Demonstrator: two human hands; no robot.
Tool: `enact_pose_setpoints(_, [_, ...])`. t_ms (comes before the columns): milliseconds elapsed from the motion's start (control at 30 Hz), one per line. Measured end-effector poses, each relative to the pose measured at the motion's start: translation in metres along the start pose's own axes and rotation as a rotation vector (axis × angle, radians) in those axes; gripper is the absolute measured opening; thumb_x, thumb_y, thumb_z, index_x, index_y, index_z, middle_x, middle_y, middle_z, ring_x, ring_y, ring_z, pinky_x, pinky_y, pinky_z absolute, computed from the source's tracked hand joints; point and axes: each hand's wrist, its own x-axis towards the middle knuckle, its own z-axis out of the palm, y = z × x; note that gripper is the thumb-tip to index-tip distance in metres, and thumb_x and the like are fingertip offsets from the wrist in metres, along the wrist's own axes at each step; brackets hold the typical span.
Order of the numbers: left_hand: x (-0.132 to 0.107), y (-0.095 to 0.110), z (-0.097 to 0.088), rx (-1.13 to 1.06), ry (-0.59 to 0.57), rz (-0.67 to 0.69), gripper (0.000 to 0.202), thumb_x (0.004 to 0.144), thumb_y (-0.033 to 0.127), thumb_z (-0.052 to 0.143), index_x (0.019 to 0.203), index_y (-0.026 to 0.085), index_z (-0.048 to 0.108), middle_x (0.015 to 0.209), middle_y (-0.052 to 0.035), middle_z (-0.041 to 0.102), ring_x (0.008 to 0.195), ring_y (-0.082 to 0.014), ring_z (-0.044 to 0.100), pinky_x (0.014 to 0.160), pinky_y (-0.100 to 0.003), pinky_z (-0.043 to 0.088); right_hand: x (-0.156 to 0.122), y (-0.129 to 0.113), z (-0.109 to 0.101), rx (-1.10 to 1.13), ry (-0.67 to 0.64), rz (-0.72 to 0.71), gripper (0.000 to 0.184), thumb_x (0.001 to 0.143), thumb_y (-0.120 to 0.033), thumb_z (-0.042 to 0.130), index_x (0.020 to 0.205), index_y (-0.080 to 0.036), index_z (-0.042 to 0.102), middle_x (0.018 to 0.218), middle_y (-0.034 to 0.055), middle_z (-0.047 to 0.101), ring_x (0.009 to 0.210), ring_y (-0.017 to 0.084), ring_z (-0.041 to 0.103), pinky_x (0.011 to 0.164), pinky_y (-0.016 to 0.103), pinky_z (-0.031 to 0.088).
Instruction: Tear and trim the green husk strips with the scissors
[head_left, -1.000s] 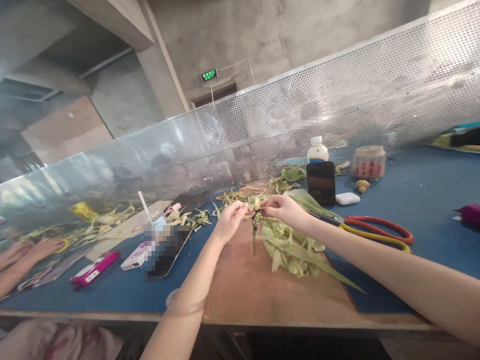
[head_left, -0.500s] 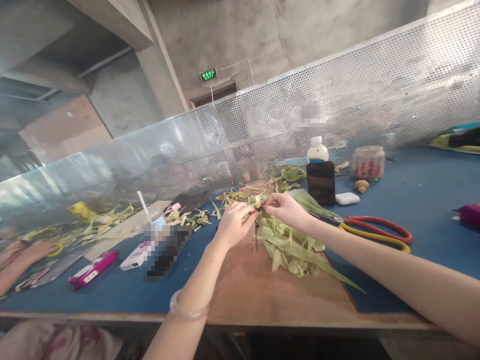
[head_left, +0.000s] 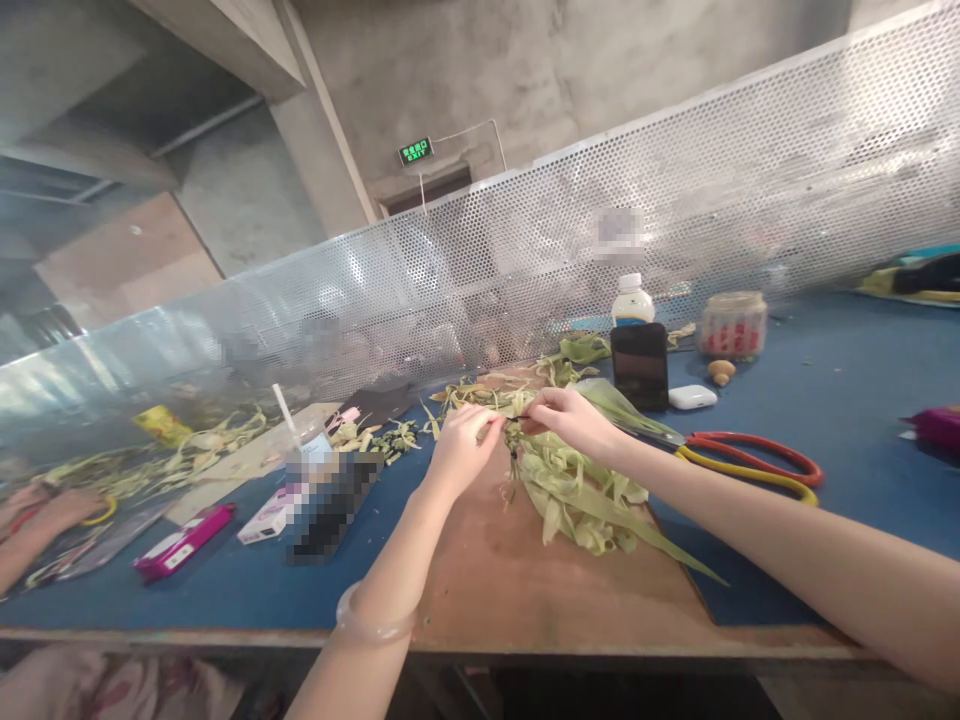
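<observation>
Blue tbl (head_left: 862, 400), scissors (head_left: 733, 471) nr rt hand (head_left: 571, 416)

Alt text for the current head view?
A person's left hand and right hand pinch at a small greenish bundle above a brown board. Pale green leaf strips are heaped beside it; red-and-yellow-handled scissors lie on the blue tabletop to the right.

a blue table (head_left: 885, 400) runs over the lower half of the frame, and at lower centre a brown board (head_left: 525, 600) lies on it, bearing a heap of pale green leaves (head_left: 581, 495). at the left of the frame lie a purple packet (head_left: 184, 543) and a white box (head_left: 266, 517); at the right are a clear jar (head_left: 733, 328), a white case (head_left: 692, 397) and scissors (head_left: 750, 438) with red and yellow handles.
</observation>
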Motion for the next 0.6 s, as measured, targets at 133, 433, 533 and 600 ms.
enact_pose_setpoints(133, [-0.0002, 0.0011, 0.0008, 0.002, -0.038, 0.016, 0.019, 0.083, 0.026, 0.041, 0.08, 0.019, 0.058, 0.082, -0.0042, 0.061, 0.081, -0.0163, 0.053, 0.077, -0.03, 0.04, -0.0018, -0.0041, -0.0007, -0.06, -0.044, 0.061, 0.037, 0.079, -0.046, 0.037, 0.076, -0.015, 0.056, 0.078, 0.0056, 0.063, 0.067, 0.014, 0.056, 0.062, 0.024, 0.042])
enact_pose_setpoints(433, [-0.0011, 0.0007, 0.0034, 0.012, -0.06, -0.009, 0.016, 0.082, 0.027, 0.044, 0.083, 0.019, 0.058, 0.081, -0.0034, 0.061, 0.08, -0.0155, 0.054, 0.076, -0.028, 0.041, -0.003, -0.0008, 0.001, -0.468, -0.076, -0.063, 0.05, 0.078, -0.06, 0.03, 0.055, -0.017, 0.043, 0.049, -0.0034, 0.04, 0.047, 0.009, 0.036, 0.047, 0.023, 0.026])
enact_pose_setpoints(533, [-0.0011, 0.0021, 0.0036, -0.03, -0.066, 0.0, 0.016, 0.082, 0.027, 0.045, 0.084, 0.019, 0.059, 0.083, -0.0038, 0.062, 0.082, -0.0157, 0.055, 0.077, -0.029, 0.042, -0.0017, 0.0005, 0.0009, -0.463, -0.107, -0.058, 0.049, 0.08, -0.058, 0.028, 0.055, -0.018, 0.041, 0.049, -0.004, 0.038, 0.046, 0.008, 0.034, 0.046, 0.023, 0.024])
enact_pose_setpoints(600, [-0.0011, 0.0037, 0.0034, -0.063, -0.075, 0.0, 0.016, 0.081, 0.028, 0.045, 0.085, 0.02, 0.059, 0.084, -0.0036, 0.062, 0.082, -0.0156, 0.055, 0.078, -0.029, 0.042, -0.0004, 0.0014, 0.0003, -0.453, -0.116, -0.064, 0.047, 0.08, -0.056, 0.029, 0.055, -0.018, 0.04, 0.049, -0.0042, 0.037, 0.047, 0.008, 0.033, 0.047, 0.023, 0.024])
